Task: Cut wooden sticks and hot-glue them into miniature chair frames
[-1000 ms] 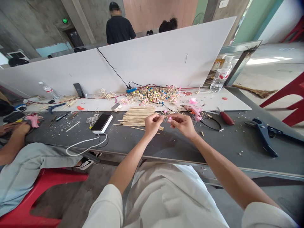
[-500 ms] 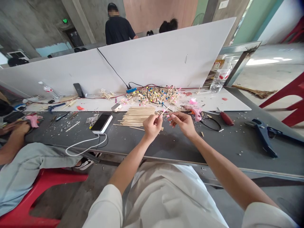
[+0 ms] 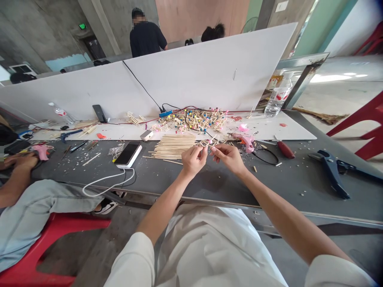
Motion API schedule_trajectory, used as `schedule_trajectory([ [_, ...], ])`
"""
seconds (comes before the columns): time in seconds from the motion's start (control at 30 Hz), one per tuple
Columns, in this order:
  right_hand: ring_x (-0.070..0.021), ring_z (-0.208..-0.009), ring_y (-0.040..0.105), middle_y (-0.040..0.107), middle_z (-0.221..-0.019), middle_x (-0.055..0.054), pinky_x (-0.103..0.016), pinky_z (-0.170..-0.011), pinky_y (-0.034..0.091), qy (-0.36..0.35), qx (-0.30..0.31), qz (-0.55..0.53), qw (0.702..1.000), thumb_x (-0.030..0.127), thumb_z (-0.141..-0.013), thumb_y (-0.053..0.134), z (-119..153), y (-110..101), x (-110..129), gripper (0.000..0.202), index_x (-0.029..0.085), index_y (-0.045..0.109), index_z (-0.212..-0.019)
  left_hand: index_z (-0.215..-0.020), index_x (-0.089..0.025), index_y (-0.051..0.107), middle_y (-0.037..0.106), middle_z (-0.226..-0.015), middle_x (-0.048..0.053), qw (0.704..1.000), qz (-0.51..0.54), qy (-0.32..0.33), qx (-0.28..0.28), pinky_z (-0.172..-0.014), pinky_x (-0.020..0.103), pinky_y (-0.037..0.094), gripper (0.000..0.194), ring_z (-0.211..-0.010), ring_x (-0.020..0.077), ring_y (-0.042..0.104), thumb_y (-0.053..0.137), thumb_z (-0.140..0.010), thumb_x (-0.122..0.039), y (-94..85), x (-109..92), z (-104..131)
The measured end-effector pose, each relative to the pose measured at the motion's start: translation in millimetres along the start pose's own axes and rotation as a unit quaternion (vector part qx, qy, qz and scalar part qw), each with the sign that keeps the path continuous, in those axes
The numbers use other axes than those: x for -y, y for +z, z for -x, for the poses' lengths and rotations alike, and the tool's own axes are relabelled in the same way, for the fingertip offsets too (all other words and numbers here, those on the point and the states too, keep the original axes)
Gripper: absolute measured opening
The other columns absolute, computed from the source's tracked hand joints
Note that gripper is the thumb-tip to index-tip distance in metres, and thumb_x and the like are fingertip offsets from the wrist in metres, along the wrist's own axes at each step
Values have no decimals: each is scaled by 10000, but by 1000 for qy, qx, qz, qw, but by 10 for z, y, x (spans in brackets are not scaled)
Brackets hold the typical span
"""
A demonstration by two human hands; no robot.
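My left hand (image 3: 193,161) is closed in a pinch on a small frame of short wooden sticks with a pink bead (image 3: 210,142). Close beside it, the thumb and forefinger of my right hand (image 3: 228,158) are pinched together at the frame's right side; they seem to hold a short stick there, though the fingers partly cover it. Under and behind my left hand lies a bundle of thin wooden sticks (image 3: 173,146). A pink glue gun (image 3: 247,142) rests just beyond my right hand.
A heap of short sticks with coloured beads (image 3: 200,119) lies against the white partition (image 3: 191,79). Left are a phone on a white power bank (image 3: 128,155) and a neighbour's hand (image 3: 26,161). Right are a red-handled tool (image 3: 285,149), blue cutters (image 3: 332,171) and a bottle (image 3: 278,95).
My right hand has moved left and my left hand slightly right, so the fingertips now almost meet at the stick frame. The person behind the partition has shifted slightly left.
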State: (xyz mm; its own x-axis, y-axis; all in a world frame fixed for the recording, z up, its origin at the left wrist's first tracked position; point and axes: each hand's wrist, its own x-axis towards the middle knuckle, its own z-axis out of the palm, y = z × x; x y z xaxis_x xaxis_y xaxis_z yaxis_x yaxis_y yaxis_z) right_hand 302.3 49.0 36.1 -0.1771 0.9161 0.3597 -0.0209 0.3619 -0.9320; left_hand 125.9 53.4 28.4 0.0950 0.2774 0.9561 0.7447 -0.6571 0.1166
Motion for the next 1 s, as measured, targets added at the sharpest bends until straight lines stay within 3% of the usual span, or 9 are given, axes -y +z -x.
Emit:
schedule_trajectory([
  [0.13,-159,-533,612,727,-719,-58,-296,-510,507,5,-15,27,1000,642,-855,706,-7,-22,-5,471,173,736,-830,-759,-187,617,583,-570,-14,1000,9,-17,18,-568,255,366,255,-516,99,534,607,-990,-294,7,6,-2],
  [0.37,-161,-517,606,683,-684,-38,-288,-482,467,-39,-175,79,981,607,-878,696,-54,-142,-51,419,191,706,-831,-790,-181,630,639,-639,9,998,20,-29,46,-569,240,383,258,-542,100,565,590,-1006,-317,25,24,-8],
  [0.57,-151,-541,575,674,-714,-31,-307,-532,471,-104,-216,136,961,536,-905,681,-58,-194,-5,352,188,724,-878,-878,-182,671,692,-706,29,995,35,-29,86,-580,239,415,226,-563,107,604,567,-1018,-325,45,38,12],
  [0.63,-158,-591,579,687,-744,-39,-313,-569,476,-132,-209,161,955,507,-917,672,-47,-211,27,326,189,742,-892,-905,-183,677,697,-711,28,994,45,-24,100,-575,237,417,194,-574,111,619,573,-1014,-305,49,39,17],
  [0.73,-179,-664,600,704,-786,-52,-326,-612,485,-164,-152,205,953,478,-920,671,-24,-217,75,293,203,770,-931,-926,-184,681,713,-739,29,991,54,-8,125,-568,240,419,145,-596,119,641,597,-999,-277,53,40,26],
  [0.87,-218,-753,639,742,-890,-75,-364,-687,517,-165,-74,248,952,455,-901,684,-5,-181,116,241,247,800,-942,-935,-190,689,743,-813,40,983,65,8,169,-599,252,450,99,-689,146,694,607,-978,-226,53,38,38],
  [1.0,-260,-863,670,765,-903,-77,-419,-838,528,-174,-42,272,946,411,-905,670,-23,-163,105,200,274,815,-891,-948,-198,700,752,-880,52,971,60,6,232,-619,263,469,106,-759,166,718,596,-969,-201,47,28,39],
])
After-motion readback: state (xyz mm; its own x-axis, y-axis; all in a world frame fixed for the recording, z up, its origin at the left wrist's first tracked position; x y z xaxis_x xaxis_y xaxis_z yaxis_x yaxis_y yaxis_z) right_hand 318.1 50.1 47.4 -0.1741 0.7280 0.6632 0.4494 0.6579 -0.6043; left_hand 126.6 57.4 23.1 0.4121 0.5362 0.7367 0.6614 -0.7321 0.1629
